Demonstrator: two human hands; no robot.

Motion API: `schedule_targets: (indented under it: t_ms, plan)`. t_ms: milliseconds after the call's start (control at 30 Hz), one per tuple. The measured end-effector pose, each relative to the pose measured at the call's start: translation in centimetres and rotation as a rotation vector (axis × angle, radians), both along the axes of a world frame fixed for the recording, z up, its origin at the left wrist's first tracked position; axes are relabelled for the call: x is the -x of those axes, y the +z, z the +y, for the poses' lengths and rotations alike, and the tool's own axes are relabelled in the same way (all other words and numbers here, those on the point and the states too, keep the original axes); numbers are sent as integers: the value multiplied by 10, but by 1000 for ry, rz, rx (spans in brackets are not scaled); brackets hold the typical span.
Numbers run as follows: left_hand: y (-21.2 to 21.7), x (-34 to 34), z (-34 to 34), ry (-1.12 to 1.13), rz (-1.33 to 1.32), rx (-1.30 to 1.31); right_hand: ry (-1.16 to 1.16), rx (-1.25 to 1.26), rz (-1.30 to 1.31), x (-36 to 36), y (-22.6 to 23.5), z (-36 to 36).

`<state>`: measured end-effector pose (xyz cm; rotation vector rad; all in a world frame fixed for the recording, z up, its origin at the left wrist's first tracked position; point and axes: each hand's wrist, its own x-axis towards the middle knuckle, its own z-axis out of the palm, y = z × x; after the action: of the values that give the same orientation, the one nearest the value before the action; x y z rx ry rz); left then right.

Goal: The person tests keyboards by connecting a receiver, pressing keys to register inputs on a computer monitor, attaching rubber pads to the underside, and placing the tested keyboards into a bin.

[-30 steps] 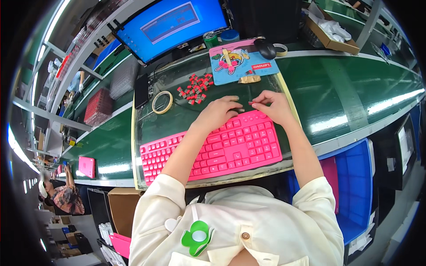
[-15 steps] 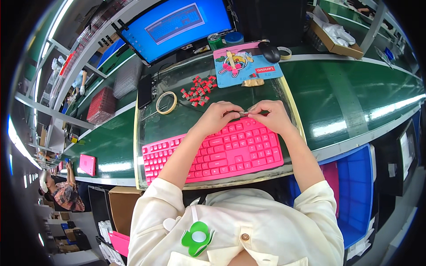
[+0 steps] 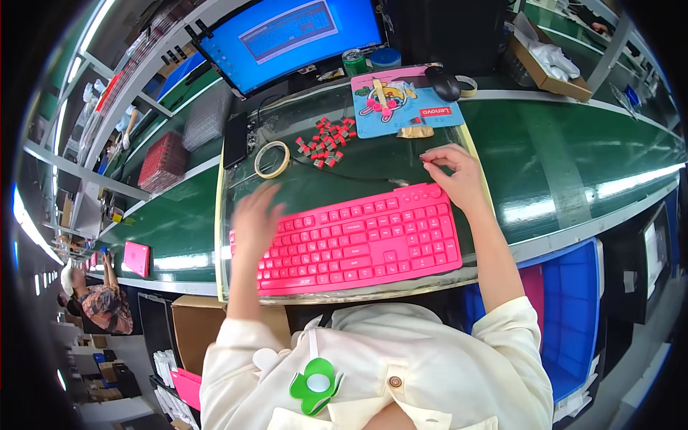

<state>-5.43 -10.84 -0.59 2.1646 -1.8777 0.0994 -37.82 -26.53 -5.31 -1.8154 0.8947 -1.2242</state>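
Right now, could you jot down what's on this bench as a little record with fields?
surface: green bench with a glass sheet on it
main item: pink keyboard, lying flat
left hand: blurred, over the keyboard's left end
right hand: at the keyboard's far right corner, fingers bent
loose parts: small red pieces
nearby: tape ring, mouse pad, mouse, blue monitor

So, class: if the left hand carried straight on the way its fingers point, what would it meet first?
The left hand, blurred over the pink keyboard's left end, points up-table. Probably the roll of tape comes first, though depth is unclear.
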Motion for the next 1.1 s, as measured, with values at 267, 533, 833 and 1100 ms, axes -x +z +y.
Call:
schedule_targets:
  t_ms: [267,533,833,1100]
  plan:
    - [6,-40,95,564,328,-188,-19,17,120,-7,15,11]
    - [13,-41,94,675,336,-339,-117,89,233,-3,9,6]
    - [15,-33,73,439,-106,-336,-118,-2,221,-4,15,8]
    - [-6,108,-89,-462,117,-115,55,-183,216,-5,5,4]
